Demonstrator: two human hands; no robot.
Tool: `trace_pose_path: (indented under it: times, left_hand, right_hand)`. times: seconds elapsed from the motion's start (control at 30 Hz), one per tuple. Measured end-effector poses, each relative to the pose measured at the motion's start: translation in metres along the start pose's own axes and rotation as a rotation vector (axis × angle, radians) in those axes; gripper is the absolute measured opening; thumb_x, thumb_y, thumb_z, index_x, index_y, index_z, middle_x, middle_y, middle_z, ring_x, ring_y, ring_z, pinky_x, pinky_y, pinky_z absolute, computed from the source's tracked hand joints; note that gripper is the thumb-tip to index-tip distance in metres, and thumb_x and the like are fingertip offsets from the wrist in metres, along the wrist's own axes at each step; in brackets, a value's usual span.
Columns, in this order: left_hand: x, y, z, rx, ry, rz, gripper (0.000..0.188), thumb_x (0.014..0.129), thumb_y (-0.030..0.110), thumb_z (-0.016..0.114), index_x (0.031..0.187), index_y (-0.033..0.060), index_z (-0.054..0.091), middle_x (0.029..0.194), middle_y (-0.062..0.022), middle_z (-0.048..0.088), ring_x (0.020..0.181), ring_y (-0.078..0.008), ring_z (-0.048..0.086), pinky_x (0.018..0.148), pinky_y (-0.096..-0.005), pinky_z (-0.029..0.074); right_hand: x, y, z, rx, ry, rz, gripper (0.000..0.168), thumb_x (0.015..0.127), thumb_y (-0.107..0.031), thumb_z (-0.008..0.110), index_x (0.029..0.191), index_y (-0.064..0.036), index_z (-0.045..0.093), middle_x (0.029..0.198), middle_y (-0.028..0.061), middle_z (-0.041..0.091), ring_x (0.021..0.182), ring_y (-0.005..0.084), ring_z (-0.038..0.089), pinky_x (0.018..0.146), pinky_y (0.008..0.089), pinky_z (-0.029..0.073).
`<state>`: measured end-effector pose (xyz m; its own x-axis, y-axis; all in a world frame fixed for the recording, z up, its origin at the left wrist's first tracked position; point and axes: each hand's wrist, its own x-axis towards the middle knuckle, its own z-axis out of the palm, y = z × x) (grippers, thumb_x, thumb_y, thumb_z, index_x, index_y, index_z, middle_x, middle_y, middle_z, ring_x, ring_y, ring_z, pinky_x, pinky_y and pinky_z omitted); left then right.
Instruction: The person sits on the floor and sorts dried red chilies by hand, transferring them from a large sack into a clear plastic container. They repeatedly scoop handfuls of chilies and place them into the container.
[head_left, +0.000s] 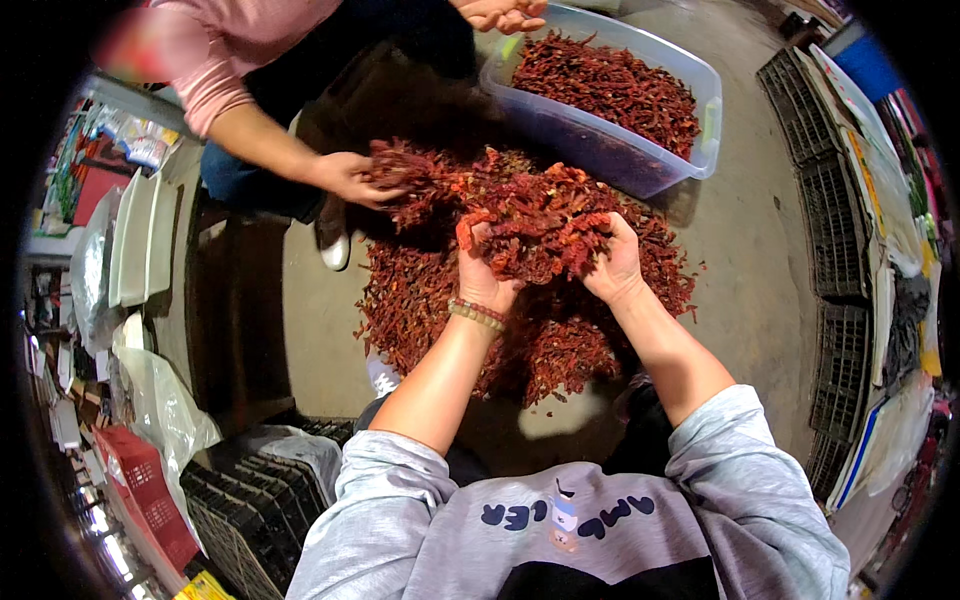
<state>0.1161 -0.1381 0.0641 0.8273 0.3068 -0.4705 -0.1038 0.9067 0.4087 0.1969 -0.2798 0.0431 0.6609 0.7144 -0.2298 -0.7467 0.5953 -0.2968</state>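
My left hand (482, 271) and my right hand (619, 261) hold a large clump of dried red plant pieces (541, 236) between them. The clump is raised over a broad heap of the same dried pieces (412, 311) on the floor. Beaded bracelets (478, 313) circle my left wrist. My palms and some fingers are hidden under the clump. Beyond the heap stands a translucent plastic tub (585, 142), with more red pieces (611, 90) inside.
Opposite me, a person in a pink top grips a bunch of red pieces with one hand (352, 178); their other hand (506, 13) is by the tub. Black plastic crates (829, 225) line the right side. More crates (255, 510) and a brown panel (236, 315) stand left.
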Motion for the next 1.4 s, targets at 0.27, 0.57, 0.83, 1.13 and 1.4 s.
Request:
trace_pose_path:
  times: [0.27,0.57,0.83,1.13,1.4]
  left_hand:
    - [0.098,-0.018,0.129,0.38,-0.233,-0.059,0.052,0.085,0.049,0.047,0.123,0.0132,0.045,0.125,-0.0071,0.047,0.113,-0.0259,0.046,0.091,-0.0491,0.039]
    - [0.14,-0.008,0.079,0.696,-0.237,-0.195,0.075,0.085,0.033,0.056,0.14,0.007,0.011,0.145,-0.0152,0.004,0.13,-0.0357,0.017,0.09,-0.0463,0.046]
    - [-0.011,0.015,-0.01,0.972,-0.13,-0.264,0.043,0.089,0.024,0.051,0.126,0.0044,0.043,0.125,-0.01,0.046,0.101,-0.0157,0.051,0.081,-0.0345,0.05]
    - [-0.095,-0.002,-0.065,0.863,-0.1,-0.371,0.038,0.09,0.023,0.05,0.124,0.0062,0.045,0.119,-0.0076,0.051,0.102,-0.0188,0.054,0.08,-0.0331,0.049]
    - [-0.08,-0.013,-0.135,1.237,-0.018,-0.355,0.039,0.088,0.023,0.054,0.123,0.0071,0.047,0.109,-0.0028,0.056,0.096,-0.0126,0.054,0.076,-0.0293,0.049]
  right_hand:
    - [0.051,-0.109,0.01,-0.153,0.27,-0.356,0.032,0.079,-0.019,0.048,0.107,-0.003,0.047,0.105,0.0117,0.053,0.102,0.0259,0.05,0.088,0.0434,0.045]
    - [0.06,-0.184,-0.044,-0.411,0.547,-0.4,0.071,0.087,-0.042,0.049,0.139,-0.011,0.013,0.136,0.0257,0.019,0.106,0.0366,0.049,0.077,0.0414,0.053]
    - [0.012,-0.063,-0.118,-0.364,0.846,-0.227,0.037,0.093,-0.029,0.042,0.116,-0.001,0.047,0.097,0.0108,0.058,0.075,0.0167,0.057,0.062,0.0299,0.051]
    - [-0.032,-0.007,-0.153,-0.54,1.011,-0.083,0.04,0.092,-0.024,0.045,0.127,-0.004,0.041,0.106,0.0089,0.052,0.075,0.016,0.053,0.064,0.0292,0.047]
    - [-0.041,-0.029,-0.2,-0.683,1.097,0.033,0.04,0.09,-0.021,0.047,0.127,-0.006,0.042,0.123,0.0107,0.046,0.095,0.0218,0.052,0.076,0.0319,0.05]
